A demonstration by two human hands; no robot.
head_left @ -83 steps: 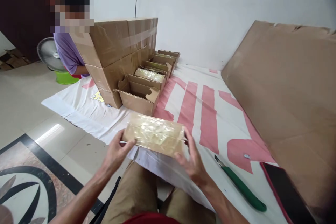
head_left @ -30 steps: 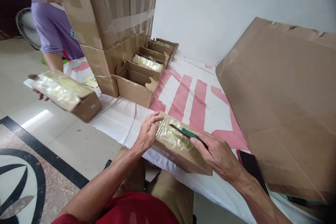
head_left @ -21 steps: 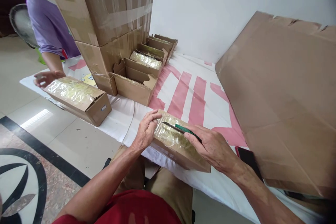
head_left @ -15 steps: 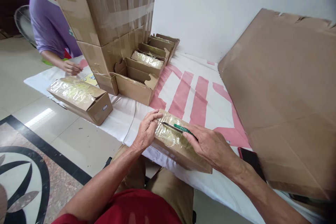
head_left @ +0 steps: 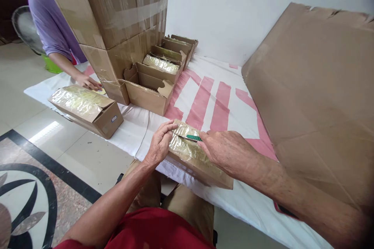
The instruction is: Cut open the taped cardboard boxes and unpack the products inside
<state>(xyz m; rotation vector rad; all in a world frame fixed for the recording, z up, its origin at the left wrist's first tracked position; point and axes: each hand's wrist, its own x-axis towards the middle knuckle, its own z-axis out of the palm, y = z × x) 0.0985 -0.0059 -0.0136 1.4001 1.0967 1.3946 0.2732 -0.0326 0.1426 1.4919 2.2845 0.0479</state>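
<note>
Head view: hands [head_left: 159, 144] at taped box [head_left: 198, 162], right one [head_left: 224, 149] gripping green knife [head_left: 193, 137]

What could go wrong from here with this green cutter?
The green cutter points its blade toward the left grip, so a slip might injure its fingers. It could also cut too deep into the box, whose inside is hidden. The box sits near the edge of the table, so hard pressure might tip it.
</note>
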